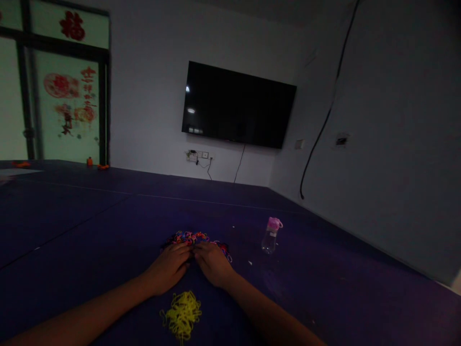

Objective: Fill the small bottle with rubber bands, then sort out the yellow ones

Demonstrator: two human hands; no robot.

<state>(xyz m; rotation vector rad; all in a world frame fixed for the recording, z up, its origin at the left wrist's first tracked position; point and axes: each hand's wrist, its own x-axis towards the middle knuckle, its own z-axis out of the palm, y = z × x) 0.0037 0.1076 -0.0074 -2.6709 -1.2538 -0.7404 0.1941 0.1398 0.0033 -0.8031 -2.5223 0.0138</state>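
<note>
A heap of mixed-colour elastic hair ties (190, 236) lies on the dark blue tabletop in front of me. My left hand (172, 263) rests over the heap's near left side, its fingers stretched out toward the middle. From the right, my right hand (213, 262) lies over the near side too, fingers extended, and its fingertips come close to the left ones. Both hands cover part of the heap, and whatever is under the fingertips is hidden. Nearer to me, between my forearms, sits a separate loose pile of yellow elastic hair ties (183, 315).
A clear bottle with a pink lid (269, 236) stands right of the heap. Small white scraps (249, 263) lie near it. Orange objects (103, 167) are at the table's far left edge. Beyond the table are a wall-mounted television (239, 105) and a hanging black cable (324, 125).
</note>
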